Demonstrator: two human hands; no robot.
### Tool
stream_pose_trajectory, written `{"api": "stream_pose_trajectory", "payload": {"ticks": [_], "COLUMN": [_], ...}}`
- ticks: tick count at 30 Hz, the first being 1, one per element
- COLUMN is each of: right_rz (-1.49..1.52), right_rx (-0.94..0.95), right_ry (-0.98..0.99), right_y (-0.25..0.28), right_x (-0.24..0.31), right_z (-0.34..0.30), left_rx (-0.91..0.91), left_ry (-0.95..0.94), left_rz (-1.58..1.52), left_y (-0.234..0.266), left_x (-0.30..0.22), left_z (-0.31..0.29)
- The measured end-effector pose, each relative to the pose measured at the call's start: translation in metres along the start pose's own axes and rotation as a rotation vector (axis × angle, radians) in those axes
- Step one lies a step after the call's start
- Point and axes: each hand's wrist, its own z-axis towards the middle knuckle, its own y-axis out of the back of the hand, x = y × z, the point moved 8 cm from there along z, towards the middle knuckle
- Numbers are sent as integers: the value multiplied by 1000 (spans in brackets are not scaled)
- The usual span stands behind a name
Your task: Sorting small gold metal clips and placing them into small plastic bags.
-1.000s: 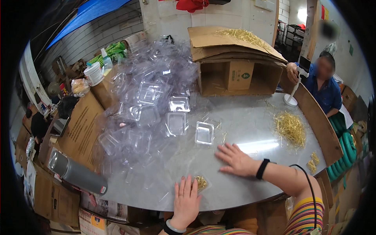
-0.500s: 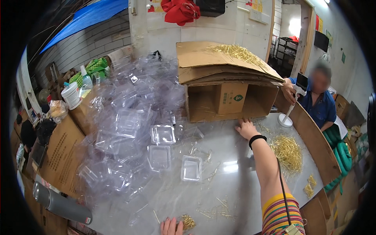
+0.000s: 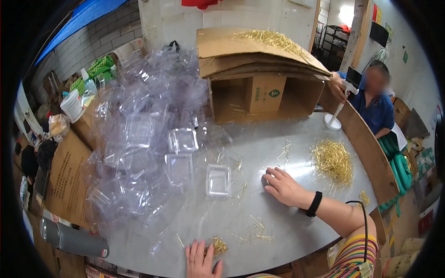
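My left hand point(image 3: 201, 260) lies on the table's near edge, fingers stretched out. Its fingertips are beside a small clump of thin gold strips point(image 3: 218, 245), which resemble twist ties. My right hand point(image 3: 283, 186) rests palm down on the grey table, fingers apart and slightly bent; what is under the palm is hidden. To its right is a large heap of the gold strips point(image 3: 332, 160). A few loose strips point(image 3: 286, 150) lie beyond it. Left of it sits a clear plastic tray point(image 3: 218, 180), and more scattered strips point(image 3: 252, 231) lie between my hands.
A big pile of clear plastic containers point(image 3: 134, 134) covers the table's left side. An open cardboard box point(image 3: 232, 97) stands at the back, with flattened cardboard and strips on top. A grey bottle point(image 3: 76, 238) lies at the near left. A person point(image 3: 375, 102) holds a white stand point(image 3: 333, 119) at right.
My right hand has drawn back from the box's front edge to the middle of the table. The left hand stays by the small clump. The whole view has tilted downward slightly.
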Motion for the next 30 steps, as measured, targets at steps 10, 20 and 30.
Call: {"api": "stream_pose_trajectory", "payload": {"ticks": [10, 20, 30], "right_rz": [-44, -177, 20], "right_rx": [83, 87, -3], "right_ry": [-128, 377, -318], "right_y": [-8, -34, -7], "right_x": [-54, 110, 60], "right_z": [13, -82, -161], "left_rx": [13, -212, -1], "left_ry": [22, -201, -170], "left_rz": [27, -9, -60], "left_y": [0, 22, -23], "left_x": [-3, -29, -71], "left_z": [-6, -19, -13]}}
